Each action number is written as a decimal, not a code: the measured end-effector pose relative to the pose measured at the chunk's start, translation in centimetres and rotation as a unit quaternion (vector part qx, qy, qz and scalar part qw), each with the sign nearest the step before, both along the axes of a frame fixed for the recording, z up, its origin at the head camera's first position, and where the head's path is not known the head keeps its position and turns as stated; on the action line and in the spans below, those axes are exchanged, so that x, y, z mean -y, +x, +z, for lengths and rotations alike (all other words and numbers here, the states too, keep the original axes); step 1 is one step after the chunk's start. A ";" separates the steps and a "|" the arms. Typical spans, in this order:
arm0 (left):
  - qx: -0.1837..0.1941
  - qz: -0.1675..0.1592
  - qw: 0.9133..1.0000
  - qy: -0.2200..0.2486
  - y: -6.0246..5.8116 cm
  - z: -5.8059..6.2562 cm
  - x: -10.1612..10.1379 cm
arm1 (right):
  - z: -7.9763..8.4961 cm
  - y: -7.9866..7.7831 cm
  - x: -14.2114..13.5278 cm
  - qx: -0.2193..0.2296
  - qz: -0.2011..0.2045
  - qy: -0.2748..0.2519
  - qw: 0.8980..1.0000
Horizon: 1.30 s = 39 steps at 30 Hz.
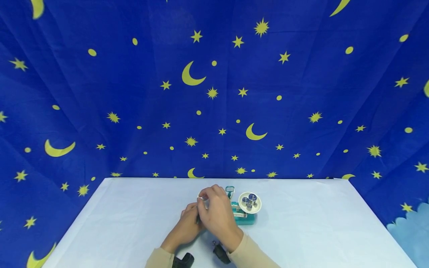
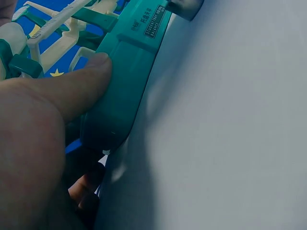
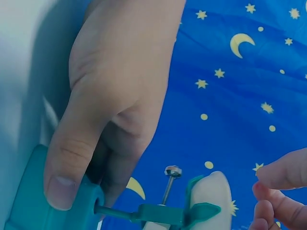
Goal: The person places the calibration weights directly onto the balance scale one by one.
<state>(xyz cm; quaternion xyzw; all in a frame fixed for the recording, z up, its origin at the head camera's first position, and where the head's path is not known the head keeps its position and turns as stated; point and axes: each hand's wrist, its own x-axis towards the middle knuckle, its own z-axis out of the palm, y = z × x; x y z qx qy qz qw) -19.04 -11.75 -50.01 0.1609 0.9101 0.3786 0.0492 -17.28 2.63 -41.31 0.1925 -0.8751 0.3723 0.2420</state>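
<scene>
A teal tray balance [image 1: 246,220] with white pans stands on the table. My left hand [image 1: 189,225] grips the left end of its base, the thumb [image 2: 91,79] on the upper face and other fingers round the far side. Metal weights [image 1: 252,199] of several sizes sit in the right pan [image 1: 241,209]. Over the left pan [image 3: 211,201] hovers my right hand [image 1: 218,212], its fingers loosely bent with thumb and fingertips close together; nothing shows between them. A metal adjusting nut [image 3: 172,171] on a thin rod sticks out near the left pan.
The white tabletop [image 1: 318,230] reaches back to a blue curtain [image 1: 228,74] with yellow moons and stars. Black wrist devices [image 1: 221,254] sit by both sleeves. A shiny rounded object [image 2: 187,7] lies partly outside the left wrist view; its kind is unclear.
</scene>
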 end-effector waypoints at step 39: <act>0.004 0.020 1.000 0.014 0.3 0.0 -0.4 | -1.9 3.9 -5.2 0.090 0.092 -0.070 0.989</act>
